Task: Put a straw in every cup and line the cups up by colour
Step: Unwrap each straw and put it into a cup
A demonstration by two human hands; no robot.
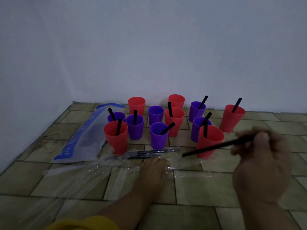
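Several red and purple cups stand mixed together on the tiled floor near the wall. Most hold a black straw. A red cup [136, 105] at the back left, a red cup [176, 100] at the back middle and a purple cup [155, 114] between them hold none. My right hand [259, 156] pinches a bare black straw [214, 146] that points left, in front of the nearest red cup [209, 141]. My left hand [153, 170] presses down on clear plastic wrappers [93, 173]. Wrapped black straws [149, 153] lie just beyond its fingers.
A clear plastic bag with blue print [83, 138] lies to the left of the cups. Loose clear wrappers spread over the floor at the lower left. A pale wall [149, 55] stands right behind the cups and along the left side.
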